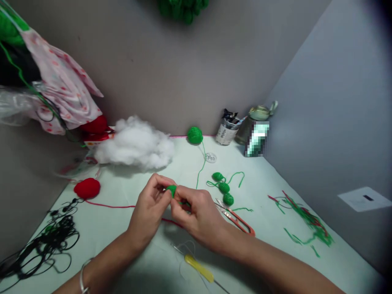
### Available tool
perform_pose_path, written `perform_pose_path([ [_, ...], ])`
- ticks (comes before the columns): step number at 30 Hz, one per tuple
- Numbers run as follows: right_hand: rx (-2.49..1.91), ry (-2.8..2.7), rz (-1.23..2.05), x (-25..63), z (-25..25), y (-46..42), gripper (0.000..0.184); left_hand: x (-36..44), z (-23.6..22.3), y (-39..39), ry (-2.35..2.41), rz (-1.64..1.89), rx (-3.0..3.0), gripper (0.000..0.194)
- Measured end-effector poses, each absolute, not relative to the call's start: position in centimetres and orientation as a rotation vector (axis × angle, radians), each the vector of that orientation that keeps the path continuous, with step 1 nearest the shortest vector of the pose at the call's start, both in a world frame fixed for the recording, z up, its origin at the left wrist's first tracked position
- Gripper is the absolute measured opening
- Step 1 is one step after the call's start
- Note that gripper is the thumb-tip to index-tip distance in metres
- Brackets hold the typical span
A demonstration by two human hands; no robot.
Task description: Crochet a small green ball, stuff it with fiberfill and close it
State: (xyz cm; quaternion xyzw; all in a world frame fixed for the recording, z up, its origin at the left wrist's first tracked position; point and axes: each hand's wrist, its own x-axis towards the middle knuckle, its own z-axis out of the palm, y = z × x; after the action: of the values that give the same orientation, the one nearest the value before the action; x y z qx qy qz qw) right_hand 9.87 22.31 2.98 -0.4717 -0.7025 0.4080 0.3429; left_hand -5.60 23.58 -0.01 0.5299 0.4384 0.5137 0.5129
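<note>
Both hands meet over the middle of the table around a small green crocheted piece (171,190). My left hand (153,200) pinches it from the left with thumb and fingers. From the right, my right hand (196,212) grips its other side, its fingers curled and mostly covering it; whether a hook or needle is also in them I cannot make out. Three small green crocheted balls (224,188) with yarn tails lie beyond my right hand. Orange-handled thread snips (239,220) rest beside my right wrist. Nearer me, a yellow-handled hook (199,268) lies under the forearms.
White stuffing (134,145) is heaped at the back left, near a red yarn ball (87,188) and tangled black cord (52,241). Along the back stand a green yarn ball (195,135), a can (227,131) and a glass pot (245,130). Yarn scraps (309,220) lie right.
</note>
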Motion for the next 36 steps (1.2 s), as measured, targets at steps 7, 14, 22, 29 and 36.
perform_pose_path([
  [7,-1.228,-1.875,0.917,9.7,2.6,23.0,0.025,-5.7,-0.1,23.6,1.044,1.205,1.086,0.011],
  [14,-1.323,-1.736,0.974,10.9,2.4,24.3,0.032,-6.0,0.1,23.2,0.935,1.172,1.101,0.022],
  [22,-1.226,-2.013,1.011,10.3,3.9,22.0,0.018,-5.6,-0.1,23.5,1.045,1.328,1.154,0.012],
  [29,-1.189,-1.704,1.239,9.5,2.9,22.8,0.026,-5.5,-0.8,23.5,1.017,1.378,1.084,0.012],
  [36,-1.236,-1.474,1.311,9.5,2.4,24.0,0.053,-5.9,0.1,23.0,0.921,1.292,1.167,0.014],
])
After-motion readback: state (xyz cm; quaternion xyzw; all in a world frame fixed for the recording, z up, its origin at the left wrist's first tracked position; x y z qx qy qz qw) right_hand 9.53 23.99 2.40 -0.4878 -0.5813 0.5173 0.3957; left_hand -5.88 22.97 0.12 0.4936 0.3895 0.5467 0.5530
